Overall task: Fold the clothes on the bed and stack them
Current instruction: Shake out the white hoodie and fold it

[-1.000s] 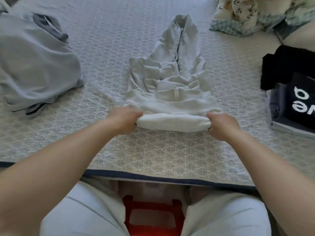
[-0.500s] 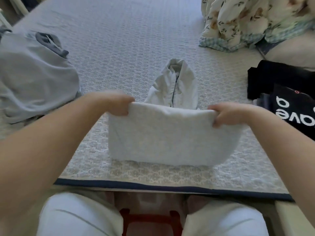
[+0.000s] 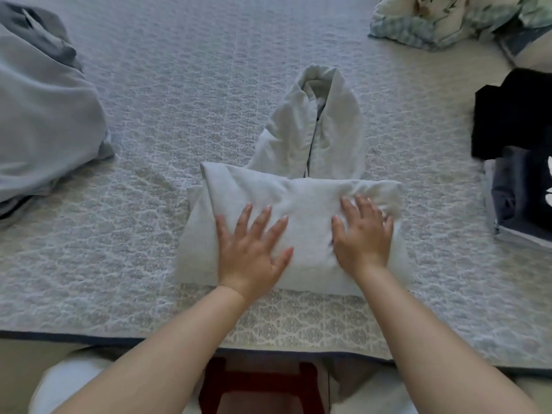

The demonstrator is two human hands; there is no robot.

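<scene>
Since half a second ago, both hands let go of the pale grey fleece hoodie (image 3: 301, 216); left hand (image 3: 251, 249) and right hand (image 3: 363, 237) press it, fingers spread. Hood's beyond the fingertips, probably tuck next.

Pale quilted bed cover (image 3: 179, 85) with a dark-trimmed near edge, red stool (image 3: 260, 383) below it

Bare bedspread (image 3: 185, 94) between grey heap (image 3: 44, 121) and dark stack (image 3: 519, 162).
</scene>
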